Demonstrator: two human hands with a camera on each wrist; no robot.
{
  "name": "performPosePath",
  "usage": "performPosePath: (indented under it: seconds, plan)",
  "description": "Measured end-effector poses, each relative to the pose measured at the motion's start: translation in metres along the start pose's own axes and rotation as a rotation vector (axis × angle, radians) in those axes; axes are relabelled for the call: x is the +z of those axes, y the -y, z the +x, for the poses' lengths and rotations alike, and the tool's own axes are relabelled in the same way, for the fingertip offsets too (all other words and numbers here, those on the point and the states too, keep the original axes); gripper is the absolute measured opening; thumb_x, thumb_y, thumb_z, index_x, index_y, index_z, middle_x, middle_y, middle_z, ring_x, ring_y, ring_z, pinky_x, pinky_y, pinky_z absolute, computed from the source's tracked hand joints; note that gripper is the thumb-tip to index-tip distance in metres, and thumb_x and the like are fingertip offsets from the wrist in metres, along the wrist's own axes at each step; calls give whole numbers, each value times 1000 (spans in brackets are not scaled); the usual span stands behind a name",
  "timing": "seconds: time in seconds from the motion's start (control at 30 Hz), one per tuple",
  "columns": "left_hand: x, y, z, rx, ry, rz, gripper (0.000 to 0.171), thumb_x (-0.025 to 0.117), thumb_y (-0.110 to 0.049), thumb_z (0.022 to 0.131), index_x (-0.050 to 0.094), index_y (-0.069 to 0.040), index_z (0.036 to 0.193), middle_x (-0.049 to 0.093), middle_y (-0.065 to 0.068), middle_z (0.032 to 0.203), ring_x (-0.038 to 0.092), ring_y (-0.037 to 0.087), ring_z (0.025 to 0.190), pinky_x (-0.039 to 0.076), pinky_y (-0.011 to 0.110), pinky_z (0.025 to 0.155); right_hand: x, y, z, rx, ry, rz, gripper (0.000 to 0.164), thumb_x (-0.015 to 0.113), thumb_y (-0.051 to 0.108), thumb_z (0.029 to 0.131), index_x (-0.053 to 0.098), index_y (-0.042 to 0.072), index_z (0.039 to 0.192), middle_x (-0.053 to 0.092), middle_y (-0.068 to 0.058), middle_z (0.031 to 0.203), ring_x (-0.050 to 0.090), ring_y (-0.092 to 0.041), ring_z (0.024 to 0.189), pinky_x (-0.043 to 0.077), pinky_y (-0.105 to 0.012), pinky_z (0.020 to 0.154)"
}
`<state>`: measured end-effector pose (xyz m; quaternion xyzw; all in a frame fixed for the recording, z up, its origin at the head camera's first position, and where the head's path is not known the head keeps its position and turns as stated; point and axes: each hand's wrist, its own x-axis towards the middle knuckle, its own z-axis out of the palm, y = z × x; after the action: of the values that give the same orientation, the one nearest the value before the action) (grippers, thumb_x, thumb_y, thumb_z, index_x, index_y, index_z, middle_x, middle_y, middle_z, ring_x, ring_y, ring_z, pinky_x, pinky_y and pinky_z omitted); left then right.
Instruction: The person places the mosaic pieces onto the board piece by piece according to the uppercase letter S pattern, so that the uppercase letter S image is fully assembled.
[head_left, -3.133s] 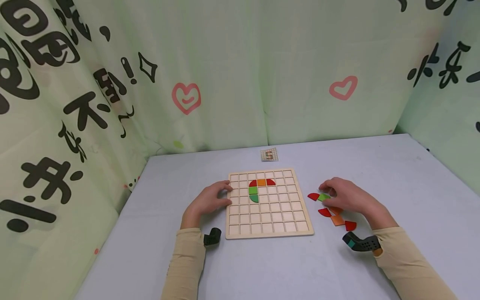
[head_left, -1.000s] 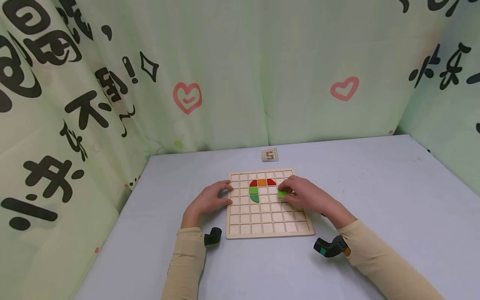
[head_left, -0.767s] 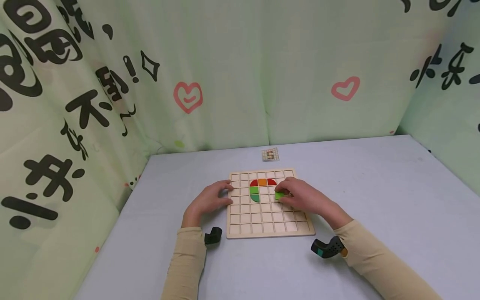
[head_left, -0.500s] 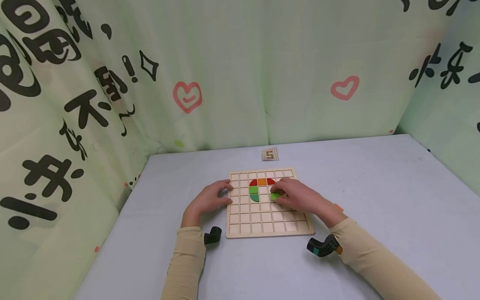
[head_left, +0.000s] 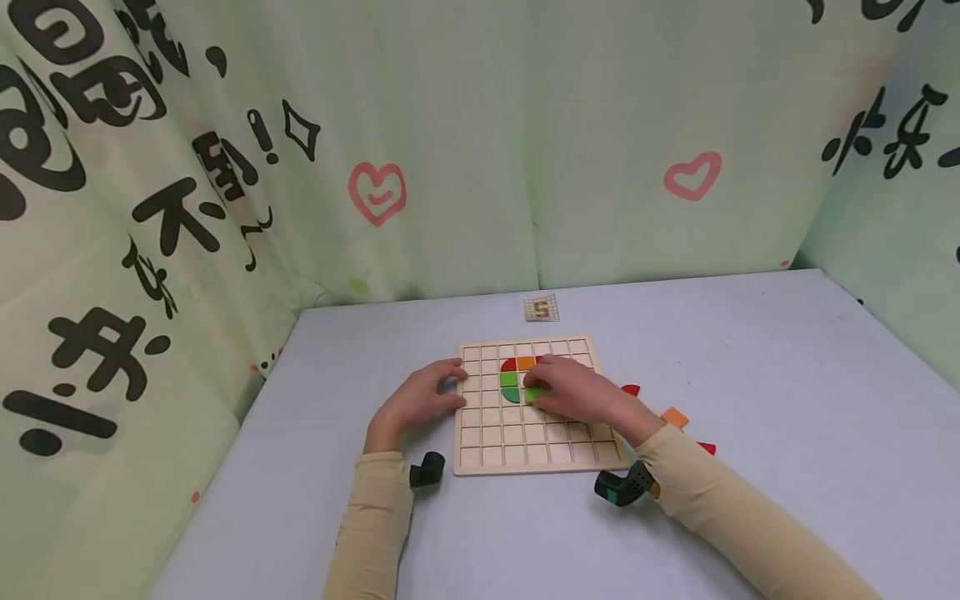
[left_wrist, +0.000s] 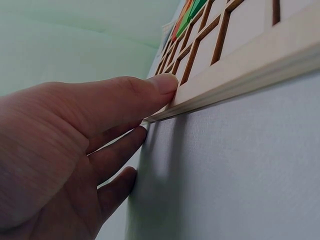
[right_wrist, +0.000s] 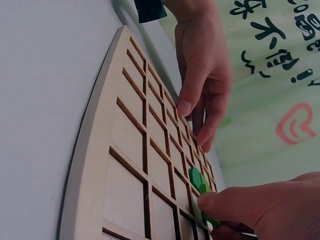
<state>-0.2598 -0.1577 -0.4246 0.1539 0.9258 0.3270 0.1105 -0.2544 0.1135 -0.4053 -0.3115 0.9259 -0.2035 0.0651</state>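
In the head view, a wooden grid board [head_left: 480, 457] lies on the table. On it sit a red quarter-round tile [head_left: 509, 365], an orange square tile [head_left: 525, 363], a light green square tile [head_left: 508, 380] and a dark green quarter-round tile [head_left: 511, 395]. My right hand [head_left: 577, 392] pinches another light green tile [head_left: 534, 395] between thumb and fingers, close beside the dark green one. It partly covers a second red tile. My left hand [head_left: 420, 398] is at the board's left edge; in the left wrist view its extended thumb [left_wrist: 162, 84] rests on the rim.
Right of the board, partly behind my right forearm, lie a loose red tile [head_left: 632, 389], an orange tile [head_left: 675, 417] and another red tile [head_left: 707, 448]. A small card with a gridded figure [head_left: 542, 308] lies beyond the board. A printed curtain [head_left: 450, 250] stands behind the table.
My right hand has picked up a light green tile from the loose pile and carried it left across the board to the dark green tile. The left hand has stayed at the board's edge.
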Motion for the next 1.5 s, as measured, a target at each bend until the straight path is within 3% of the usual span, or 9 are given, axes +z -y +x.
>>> performPosePath:
  seconds: [0.43, 0.73, 1.03, 1.5]
  plan:
    - [1, 1, 1, 6, -1, -1, 37, 71, -12, 91, 64, -5, 127, 46, 11, 155, 36, 29, 148, 31, 43, 123, 5, -1, 9, -34, -14, -27, 19, 70, 7, 90, 71, 1, 108, 68, -8, 103, 59, -21, 93, 53, -36, 83]
    - [1, 2, 2, 6, -3, 0, 37, 71, -12, 91, 64, -5, 126, 46, 10, 155, 36, 29, 148, 31, 43, 123, 6, -2, 10, -13, -7, -13, 20, 70, 8, 91, 71, 2, 109, 67, -8, 104, 59, -21, 96, 53, -38, 87]
    - [1, 1, 2, 8, -5, 6, 37, 72, -11, 91, 64, -4, 127, 46, 11, 155, 37, 30, 148, 30, 43, 123, 5, -2, 11, -11, 4, -34, 22, 70, 10, 91, 70, 2, 111, 65, -8, 102, 54, -18, 87, 50, -32, 79]
    - [1, 1, 2, 10, -6, 20, 38, 72, -12, 91, 64, -4, 127, 46, 12, 155, 37, 30, 148, 31, 44, 123, 7, 5, 12, -8, -20, -29, 20, 71, 13, 91, 72, 2, 109, 66, -7, 101, 57, -18, 89, 53, -33, 80]
